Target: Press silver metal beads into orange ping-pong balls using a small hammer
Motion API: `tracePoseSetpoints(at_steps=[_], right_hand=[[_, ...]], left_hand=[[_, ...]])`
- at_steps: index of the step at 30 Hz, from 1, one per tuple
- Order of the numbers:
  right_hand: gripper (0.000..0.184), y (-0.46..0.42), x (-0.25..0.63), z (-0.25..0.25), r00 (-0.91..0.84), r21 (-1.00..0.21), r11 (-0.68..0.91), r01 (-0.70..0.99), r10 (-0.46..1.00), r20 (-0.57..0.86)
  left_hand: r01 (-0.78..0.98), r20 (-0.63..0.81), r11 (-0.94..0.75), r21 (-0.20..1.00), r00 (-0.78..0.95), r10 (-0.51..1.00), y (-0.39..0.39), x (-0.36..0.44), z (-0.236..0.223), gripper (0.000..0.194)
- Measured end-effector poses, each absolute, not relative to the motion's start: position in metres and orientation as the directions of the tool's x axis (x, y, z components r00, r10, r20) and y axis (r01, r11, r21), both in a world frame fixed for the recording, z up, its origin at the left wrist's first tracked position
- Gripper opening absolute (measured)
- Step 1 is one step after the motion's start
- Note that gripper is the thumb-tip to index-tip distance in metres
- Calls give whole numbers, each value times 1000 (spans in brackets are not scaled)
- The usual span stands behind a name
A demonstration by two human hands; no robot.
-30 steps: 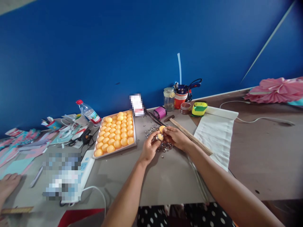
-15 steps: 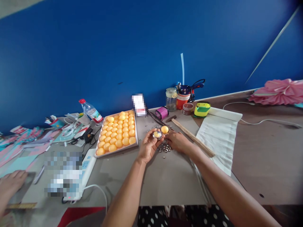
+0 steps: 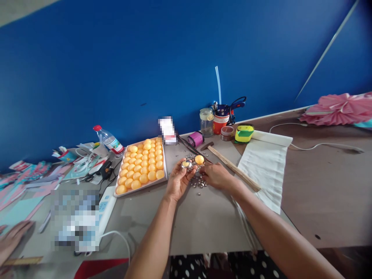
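My left hand (image 3: 176, 181) is closed round a ball covered with silver studs (image 3: 186, 164), with a yellow-orange patch showing on top. Just past it, a plain yellow-orange ball (image 3: 199, 159) rests among small shiny silver studs (image 3: 200, 183) heaped on the table. My right hand (image 3: 216, 175) is low at the right side of the heap, its fingers bent together over the studs. Whatever its fingertips pinch is too small and hidden to make out. To the left, a shallow white tray (image 3: 141, 188) is filled with rows of yellow-orange balls (image 3: 143, 166).
A wooden-handled hammer (image 3: 232, 167) and a white cloth roll (image 3: 261, 166) lie right of my hands. Behind stand a purple spool (image 3: 195, 139), a glass jar (image 3: 206, 122) and red cups (image 3: 220, 124). At left are a power strip (image 3: 106, 205), a bottle (image 3: 109, 141) and another person's hand (image 3: 14, 238).
My right hand has come away from the plain ball and dropped down to the silver studs. My left hand still holds the studded ball, now tilted a little and slightly farther left.
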State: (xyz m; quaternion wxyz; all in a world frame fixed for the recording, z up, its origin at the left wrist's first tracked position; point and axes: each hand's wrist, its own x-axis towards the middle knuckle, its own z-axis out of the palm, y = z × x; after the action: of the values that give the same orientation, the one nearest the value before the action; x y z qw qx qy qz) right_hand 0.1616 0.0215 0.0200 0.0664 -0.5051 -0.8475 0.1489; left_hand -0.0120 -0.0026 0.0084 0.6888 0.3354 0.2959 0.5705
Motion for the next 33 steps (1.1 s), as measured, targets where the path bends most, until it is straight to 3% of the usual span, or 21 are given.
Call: tracePoseSetpoints(at_steps=[9,15,23,33], right_hand=[[18,21,156,16,-468,-295,442,847,883,-22],[16,20,160,20,-533,-359,482,799,845,-51],[22,22,153,13,-533,-325,488,810,844,-59],[22,20,155,15,-601,-388,536,749,797,-58]], left_hand=[[-586,-34,132,799,175,984,-2,-11,9,45],[-591,-42,133,796,165,985,-2,-11,9,46],[-555,-30,114,824,158,987,-3,-8,9,45],[-554,-31,94,827,122,992,-2,-7,9,43]])
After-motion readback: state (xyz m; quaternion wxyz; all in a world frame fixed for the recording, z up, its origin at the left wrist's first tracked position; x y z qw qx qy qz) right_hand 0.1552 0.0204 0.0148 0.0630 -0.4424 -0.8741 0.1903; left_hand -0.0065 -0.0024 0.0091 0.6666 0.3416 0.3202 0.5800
